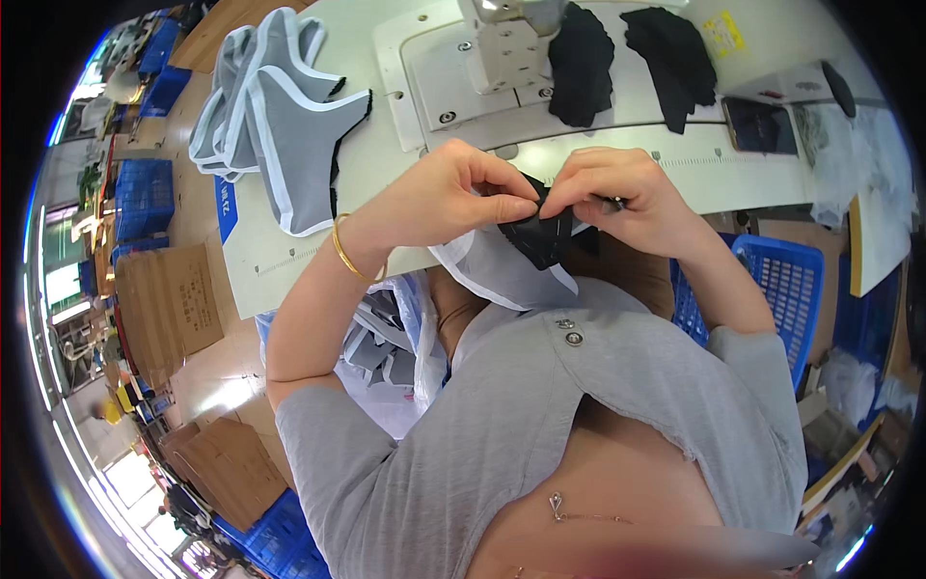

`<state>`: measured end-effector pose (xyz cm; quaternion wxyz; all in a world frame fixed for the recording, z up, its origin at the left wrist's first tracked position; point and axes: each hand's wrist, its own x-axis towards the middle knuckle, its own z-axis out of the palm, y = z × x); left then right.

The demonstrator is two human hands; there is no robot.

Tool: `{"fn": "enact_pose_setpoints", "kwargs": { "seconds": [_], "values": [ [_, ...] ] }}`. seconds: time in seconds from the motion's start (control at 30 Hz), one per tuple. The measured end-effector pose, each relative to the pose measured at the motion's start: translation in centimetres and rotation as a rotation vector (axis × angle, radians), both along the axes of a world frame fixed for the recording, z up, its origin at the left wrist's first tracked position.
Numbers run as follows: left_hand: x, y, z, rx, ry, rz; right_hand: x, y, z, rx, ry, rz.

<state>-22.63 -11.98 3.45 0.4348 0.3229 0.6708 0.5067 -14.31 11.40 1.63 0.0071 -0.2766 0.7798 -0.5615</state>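
Fabric piece, pinched by left hand and right hand, pale table, carton at left

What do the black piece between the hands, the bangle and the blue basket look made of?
Black piece: probably cloth, smooth and dark; it looks thin and pliable, but the fibre can't be told.
Bangle: likely polished metal, gold-coloured; it is slim and shiny.
Blue basket: most likely moulded plastic; even colour, regular openings.
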Motion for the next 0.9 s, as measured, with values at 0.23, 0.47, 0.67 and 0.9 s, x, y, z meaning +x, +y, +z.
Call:
{"fn": "enact_pose_setpoints", "kwargs": {
  "seconds": [0.23,0.47,0.67,0.9],
  "values": [
    [0.6,1.0,1.3,-0.088,0.228,0.054,-0.3,0.7,1.9,-0.069,-0.335,-0.166],
    [1.6,2.1,2.1,-0.149,0.352,0.13,-2.9,1.1,2.9,0.381,0.143,0.084],
    [2.0,1.8,1.5,-0.101,0.374,0.208,-3.8,1.4,3.0,0.561,0.342,0.161],
    [2.3,1.6,0.8,-0.023,0.704,0.151,-3.7,1.6,3.2,0.569,0.287,0.215]
  ]
}}
